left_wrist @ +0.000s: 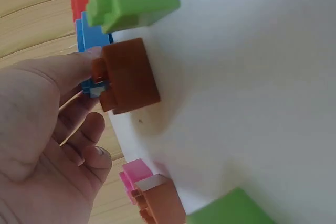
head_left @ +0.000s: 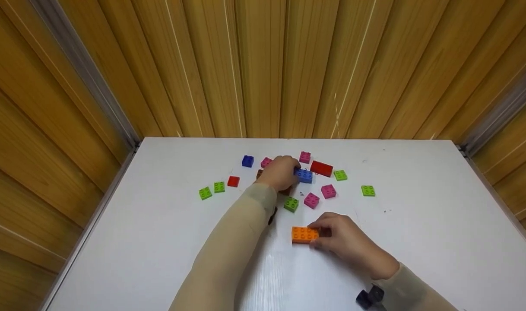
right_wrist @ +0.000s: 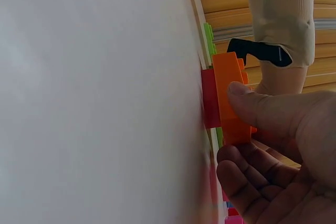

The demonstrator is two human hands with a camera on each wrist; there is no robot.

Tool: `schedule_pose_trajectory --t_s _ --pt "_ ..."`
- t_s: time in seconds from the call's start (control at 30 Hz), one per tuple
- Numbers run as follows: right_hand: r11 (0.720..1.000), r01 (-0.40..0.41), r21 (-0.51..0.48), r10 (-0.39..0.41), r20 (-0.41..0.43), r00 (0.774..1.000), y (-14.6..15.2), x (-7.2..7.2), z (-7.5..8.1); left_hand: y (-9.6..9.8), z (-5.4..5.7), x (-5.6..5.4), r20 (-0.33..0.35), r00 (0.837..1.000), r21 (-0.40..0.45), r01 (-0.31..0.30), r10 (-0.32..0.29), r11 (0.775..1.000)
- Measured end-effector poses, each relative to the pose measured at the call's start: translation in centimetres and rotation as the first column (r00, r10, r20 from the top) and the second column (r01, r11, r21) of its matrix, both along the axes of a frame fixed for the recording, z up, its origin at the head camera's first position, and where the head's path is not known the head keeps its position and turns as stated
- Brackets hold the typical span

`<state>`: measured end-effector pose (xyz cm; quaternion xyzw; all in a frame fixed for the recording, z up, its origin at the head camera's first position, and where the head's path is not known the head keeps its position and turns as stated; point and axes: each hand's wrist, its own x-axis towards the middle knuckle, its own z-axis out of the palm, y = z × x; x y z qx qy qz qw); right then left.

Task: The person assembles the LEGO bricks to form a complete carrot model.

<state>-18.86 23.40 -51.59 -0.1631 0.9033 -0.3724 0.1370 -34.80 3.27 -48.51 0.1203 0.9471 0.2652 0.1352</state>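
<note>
Near the middle of the white table, my left hand [head_left: 280, 173] pinches the left end of a blue toy building brick [head_left: 305, 176]. In the left wrist view a brown brick [left_wrist: 131, 74] stands in front of that blue brick [left_wrist: 96, 35] and partly hides it. Closer to me, my right hand [head_left: 345, 237] grips an orange studded brick [head_left: 301, 234] by its right end, thumb on the near side and fingers on the far side. The right wrist view shows the thumb across the orange brick's [right_wrist: 230, 77] side.
Around the left hand lie a red brick [head_left: 321, 169], a dark blue brick [head_left: 247, 161], a green brick [head_left: 291, 204] and several pink and lime bricks, such as a pink one [head_left: 312, 200]. A small red brick [head_left: 233, 181] lies left. Wood-patterned walls [head_left: 263, 69] border the table.
</note>
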Motion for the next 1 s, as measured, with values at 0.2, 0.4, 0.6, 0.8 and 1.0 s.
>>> schedule_pose_trajectory --t_s 0.2,0.4,0.6,0.8,1.0 --pt "1.000 0.008 0.001 -0.008 0.027 1.000 -0.1 -0.1 0.1 -0.9 0.5 0.8 0.052 0.998 0.165 -0.050 0.042 0.985" --pt "1.000 0.020 0.013 -0.021 0.038 0.999 -0.1 -0.1 0.2 -3.0 0.3 2.2 0.043 0.998 0.265 -0.057 0.048 0.962" --pt "1.000 -0.001 0.010 0.001 -0.011 1.000 0.0 0.0 0.1 -5.0 0.2 3.7 0.009 0.999 0.291 -0.051 0.050 0.955" --pt "1.000 0.015 0.012 -0.015 0.010 1.000 -0.1 -0.1 0.1 -6.5 0.6 5.6 0.003 0.999 0.355 -0.042 0.044 0.934" --pt "1.000 0.023 0.016 -0.023 0.025 0.999 -0.1 -0.1 0.0 -8.3 0.8 8.3 -0.052 0.999 0.379 0.006 0.014 0.925"
